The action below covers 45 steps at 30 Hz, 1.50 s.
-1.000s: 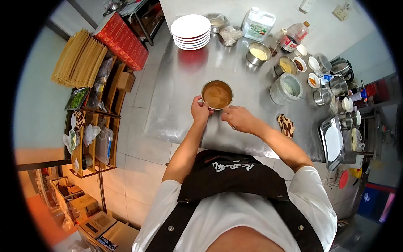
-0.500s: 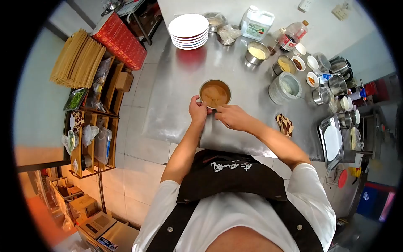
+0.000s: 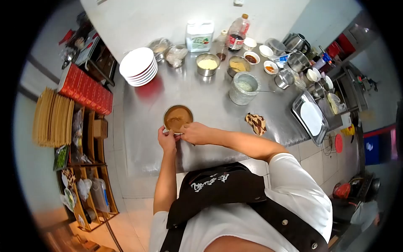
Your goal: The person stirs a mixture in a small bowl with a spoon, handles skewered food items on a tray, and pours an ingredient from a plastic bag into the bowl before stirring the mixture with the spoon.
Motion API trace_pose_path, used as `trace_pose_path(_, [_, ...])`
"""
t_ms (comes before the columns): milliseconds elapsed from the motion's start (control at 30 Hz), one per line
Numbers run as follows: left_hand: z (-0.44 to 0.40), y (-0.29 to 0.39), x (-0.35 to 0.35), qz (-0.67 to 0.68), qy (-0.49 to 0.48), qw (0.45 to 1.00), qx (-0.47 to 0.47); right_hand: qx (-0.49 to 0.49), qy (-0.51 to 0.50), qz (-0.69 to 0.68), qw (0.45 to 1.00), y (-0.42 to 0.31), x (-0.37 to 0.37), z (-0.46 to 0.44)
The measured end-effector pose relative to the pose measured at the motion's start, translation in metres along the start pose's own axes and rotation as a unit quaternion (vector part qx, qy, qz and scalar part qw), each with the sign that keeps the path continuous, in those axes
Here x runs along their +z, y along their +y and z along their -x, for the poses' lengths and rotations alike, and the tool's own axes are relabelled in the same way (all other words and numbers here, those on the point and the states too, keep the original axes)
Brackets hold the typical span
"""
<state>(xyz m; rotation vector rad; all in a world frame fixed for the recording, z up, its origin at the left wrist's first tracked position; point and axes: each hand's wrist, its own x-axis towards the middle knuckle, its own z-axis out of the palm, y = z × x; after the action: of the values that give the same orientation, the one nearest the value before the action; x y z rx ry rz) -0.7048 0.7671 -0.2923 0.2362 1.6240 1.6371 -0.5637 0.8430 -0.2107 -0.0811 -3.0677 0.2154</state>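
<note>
A round metal bowl [image 3: 191, 110] with thick brown sauce [image 3: 178, 116] is on the steel table, close to its front left. My left hand [image 3: 168, 139] grips the bowl's near rim, fingers closed on its left side. Just right of it, my right hand [image 3: 196, 133] is closed over the near rim. It seems to hold a slim utensil reaching into the sauce, but the fingers hide most of it and I cannot tell its kind. Swirl marks show on the sauce's surface.
Stacked white plates [image 3: 138, 63] stand at the back left. Along the back are a white jug [image 3: 200, 37], a dark-liquid bottle [image 3: 238, 33] and bowls of powder. A stone mortar [image 3: 242, 94], patterned cloth [image 3: 256, 123] and metal tray [image 3: 308, 113] lie to the right.
My view has turned and shifted, so the table and its things appear further left and the bowl lower. Both hands stay at the bowl; the sauce's swirl marks have changed shape.
</note>
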Motion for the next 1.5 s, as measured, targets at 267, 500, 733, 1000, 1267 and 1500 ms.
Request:
trace_pose_path(267, [-0.010,-0.013,-0.005,-0.018,-0.007,1.000,0.014,0.018,-0.070,-0.006,0.997,-0.004,-0.009,0.010])
trace_pose_path(500, [-0.006,-0.008,-0.002,-0.014,0.001,1.000,0.011,0.038,-0.028,-0.005,0.999,0.006,-0.006,-0.002])
trace_pose_path(733, [-0.003,-0.007,-0.003,-0.020,-0.009,1.000,0.018,0.010,-0.031,-0.041,0.999,-0.008,-0.016,0.003])
trace_pose_path(1000, [-0.003,-0.006,-0.001,-0.015,0.000,1.000,0.011,0.062,-0.072,-0.026,0.995,0.006,-0.016,0.002])
trace_pose_path(1267, [-0.001,-0.003,-0.005,-0.014,0.009,1.000,-0.002,0.063,-0.047,-0.020,0.997,0.010,-0.001,-0.008])
trace_pose_path(1500, [-0.007,-0.012,-0.003,-0.014,-0.005,1.000,0.016,0.046,-0.044,-0.059,0.996,0.000,-0.008,0.001])
